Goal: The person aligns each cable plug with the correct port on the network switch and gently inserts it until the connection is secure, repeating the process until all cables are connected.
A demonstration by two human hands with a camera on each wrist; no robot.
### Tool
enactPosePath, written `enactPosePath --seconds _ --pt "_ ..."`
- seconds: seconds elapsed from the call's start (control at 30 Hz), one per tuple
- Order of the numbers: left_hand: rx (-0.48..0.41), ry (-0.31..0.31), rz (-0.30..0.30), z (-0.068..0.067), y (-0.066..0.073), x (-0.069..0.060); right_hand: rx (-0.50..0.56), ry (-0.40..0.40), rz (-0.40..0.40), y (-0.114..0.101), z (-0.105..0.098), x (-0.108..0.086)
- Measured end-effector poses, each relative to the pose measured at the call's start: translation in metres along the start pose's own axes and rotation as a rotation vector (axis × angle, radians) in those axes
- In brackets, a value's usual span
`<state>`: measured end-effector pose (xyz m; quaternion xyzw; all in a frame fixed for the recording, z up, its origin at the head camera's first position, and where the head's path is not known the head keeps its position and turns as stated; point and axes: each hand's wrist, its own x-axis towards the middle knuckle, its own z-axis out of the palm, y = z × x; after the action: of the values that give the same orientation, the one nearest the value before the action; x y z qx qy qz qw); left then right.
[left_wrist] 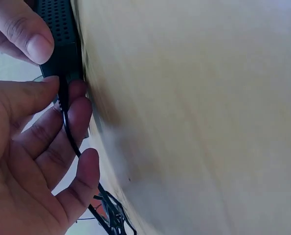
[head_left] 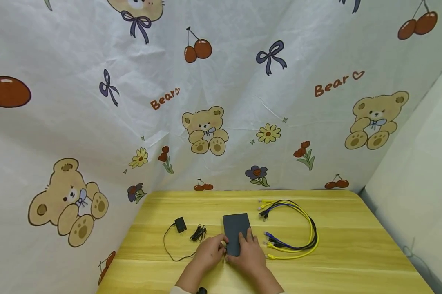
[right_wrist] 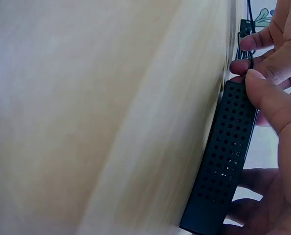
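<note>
A black box (head_left: 237, 224) with rows of vent holes, resembling a network switch, lies flat on the table in the head view. My right hand (head_left: 250, 254) holds it, the thumb at its near left corner and fingers over its top and right side. At that same corner, my left hand (head_left: 210, 253) pinches the plug of a black power cord (left_wrist: 63, 93) between thumb and fingers. The plug's tip meets the box's end; how far in it sits is hidden. From there the cord runs left to a power adapter (head_left: 180, 224). In the right wrist view the vented side (right_wrist: 226, 142) faces the camera.
A tied cord bundle (head_left: 198, 233) lies between the adapter and the box. Several yellow, black and blue network cables (head_left: 315, 237) curve on the wooden table (head_left: 353, 253) at right. A patterned cloth (head_left: 235, 94) hangs behind the table.
</note>
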<state>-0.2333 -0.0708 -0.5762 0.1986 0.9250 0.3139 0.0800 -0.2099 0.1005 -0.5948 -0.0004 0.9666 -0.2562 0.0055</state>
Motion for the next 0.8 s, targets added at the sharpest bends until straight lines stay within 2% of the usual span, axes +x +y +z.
enactPosePath --seconds 0.17,0.37,0.47,0.57,0.8 --pt "-0.006 -0.015 0.001 -0.001 0.002 -0.001 0.002 -0.006 0.010 -0.002 -0.002 0.000" --pt "-0.104 -0.053 -0.057 -0.001 0.007 -0.005 0.010 -0.015 0.009 -0.001 0.000 -0.001" --pt "-0.114 -0.052 -0.070 0.001 0.008 -0.004 0.002 -0.005 0.000 -0.001 0.000 -0.002" --pt "-0.082 -0.035 -0.080 0.004 0.009 -0.002 0.007 -0.010 -0.006 -0.002 -0.003 -0.004" --pt "0.057 0.086 -0.095 0.010 0.021 0.006 0.022 -0.017 -0.036 -0.004 -0.008 -0.009"
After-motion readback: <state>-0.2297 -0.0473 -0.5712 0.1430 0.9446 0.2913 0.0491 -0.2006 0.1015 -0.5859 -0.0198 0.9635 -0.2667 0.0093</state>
